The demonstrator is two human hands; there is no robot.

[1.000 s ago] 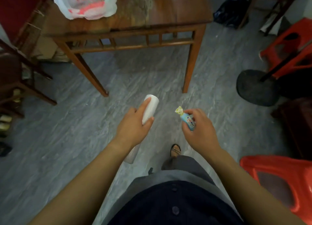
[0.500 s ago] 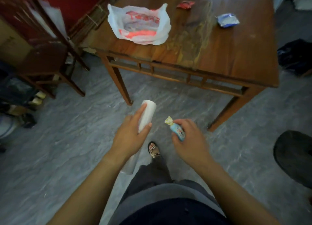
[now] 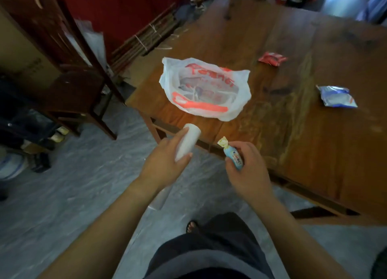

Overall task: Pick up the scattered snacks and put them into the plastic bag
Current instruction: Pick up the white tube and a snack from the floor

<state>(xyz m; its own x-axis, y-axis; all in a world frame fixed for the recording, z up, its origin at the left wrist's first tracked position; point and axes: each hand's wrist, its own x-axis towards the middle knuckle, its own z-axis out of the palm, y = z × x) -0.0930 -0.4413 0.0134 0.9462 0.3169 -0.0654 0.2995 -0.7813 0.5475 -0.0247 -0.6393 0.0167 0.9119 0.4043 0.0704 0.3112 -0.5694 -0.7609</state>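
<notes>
Wooden tabletop [image 3: 293, 132] above grey floor, carrying white plastic bag [image 3: 205, 89], red snack [image 3: 271, 58], blue snack [image 3: 336, 96]. Near its front edge: left hand [image 3: 165, 163] wrapped around white roll [image 3: 187, 141]; right hand [image 3: 248, 169] pinching blue candy [image 3: 233, 156].

Plastic bag [image 3: 204, 89] on table [image 3: 303, 144], 2 snacks [image 3: 272, 58] [image 3: 337, 96] right.
</notes>
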